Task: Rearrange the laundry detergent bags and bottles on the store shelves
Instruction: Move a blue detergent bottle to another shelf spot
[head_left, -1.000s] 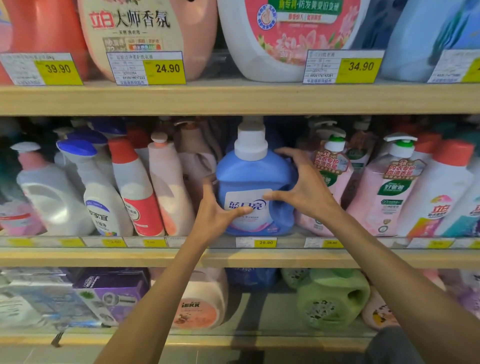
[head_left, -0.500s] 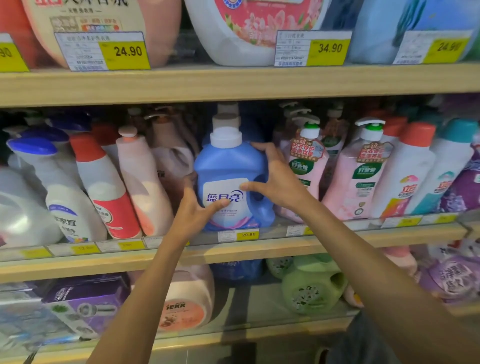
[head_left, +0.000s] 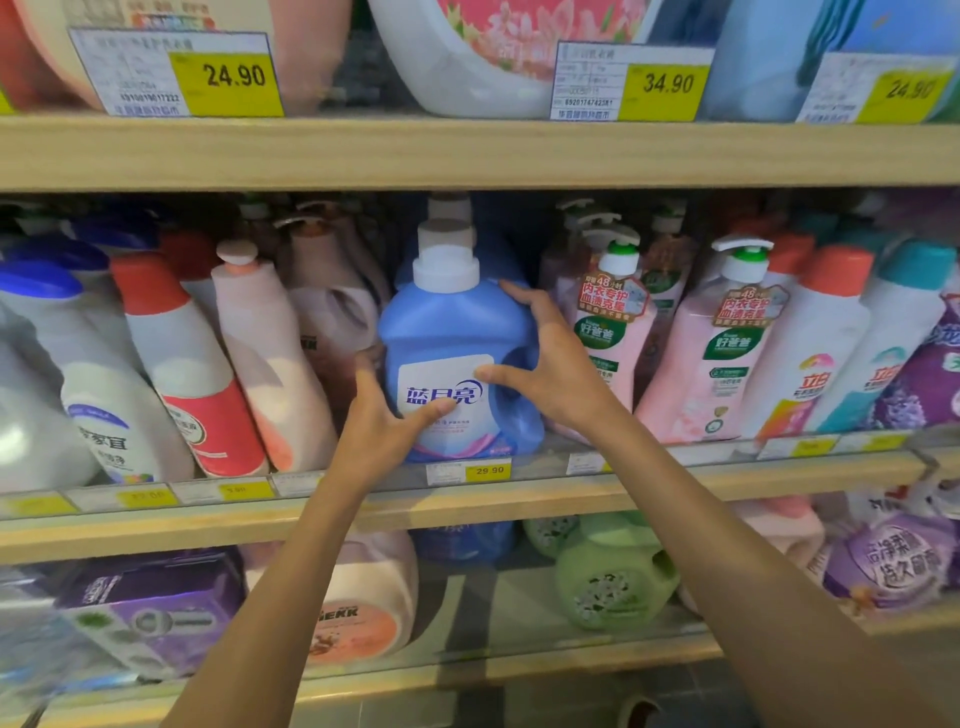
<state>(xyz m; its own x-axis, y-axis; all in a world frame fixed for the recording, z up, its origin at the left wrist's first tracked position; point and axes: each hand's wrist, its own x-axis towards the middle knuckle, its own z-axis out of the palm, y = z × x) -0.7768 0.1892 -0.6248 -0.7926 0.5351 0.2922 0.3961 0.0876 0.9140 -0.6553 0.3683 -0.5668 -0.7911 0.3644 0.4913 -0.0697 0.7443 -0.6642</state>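
Note:
A blue detergent bottle (head_left: 447, 332) with a white cap and a white label stands at the front of the middle shelf (head_left: 675, 493), above a 29.90 price tag. My left hand (head_left: 382, 431) grips its lower left side, thumb across the label. My right hand (head_left: 550, 369) grips its right side at the handle, fingers curled over the shoulder and thumb on the label. More blue bottles stand behind it.
Pink and white bottles (head_left: 260, 364) lean to the left, pink pump bottles (head_left: 613, 332) crowd the right. Large jugs (head_left: 493, 57) fill the top shelf. The bottom shelf holds a green jug (head_left: 613, 577), a peach jug (head_left: 358, 608) and purple packs (head_left: 150, 608).
Both hands keep the same hold on the blue bottle. The view has drifted right and slightly down, so the shelf contents sit further left in the picture.

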